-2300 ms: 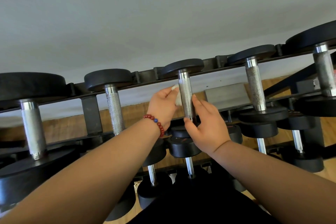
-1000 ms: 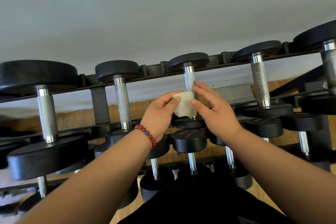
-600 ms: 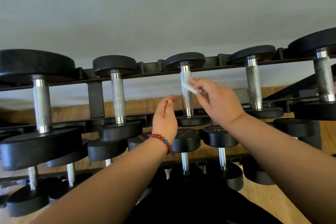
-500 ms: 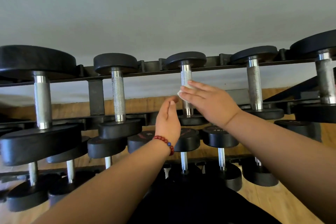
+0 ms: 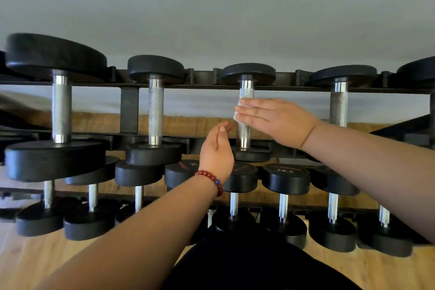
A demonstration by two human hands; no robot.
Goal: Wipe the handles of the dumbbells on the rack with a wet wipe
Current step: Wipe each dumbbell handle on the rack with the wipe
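The right hand [image 5: 275, 120] lies flat, fingers straight and together, across the knurled steel handle [image 5: 246, 93] of a dumbbell [image 5: 248, 73] on the top tier of the rack [image 5: 207, 82]. Under its fingertips a small white wet wipe [image 5: 236, 114] is pressed against the left side of that handle, about halfway between the back rail and the front rail; only a sliver of the wipe shows past the fingers. This dumbbell sits third from the left end of the tier among those in view.

The left hand [image 5: 216, 150] hovers just below and to the left of the handle, near the rack's front rail. Its fingers are loosely curved and held together, and it grips nothing and touches neither the wipe nor the handle. A red bead bracelet [image 5: 210, 178] circles its wrist. The two hands are close but apart.

On the same tier, one neighbouring dumbbell [image 5: 155, 113] stands to the left and another [image 5: 339, 106] to the right, each with a black head on either rail. Smaller dumbbells fill the lower tier, one marked 22.5 [image 5: 285, 179]. A wooden floor [image 5: 35, 261] lies below the rack.
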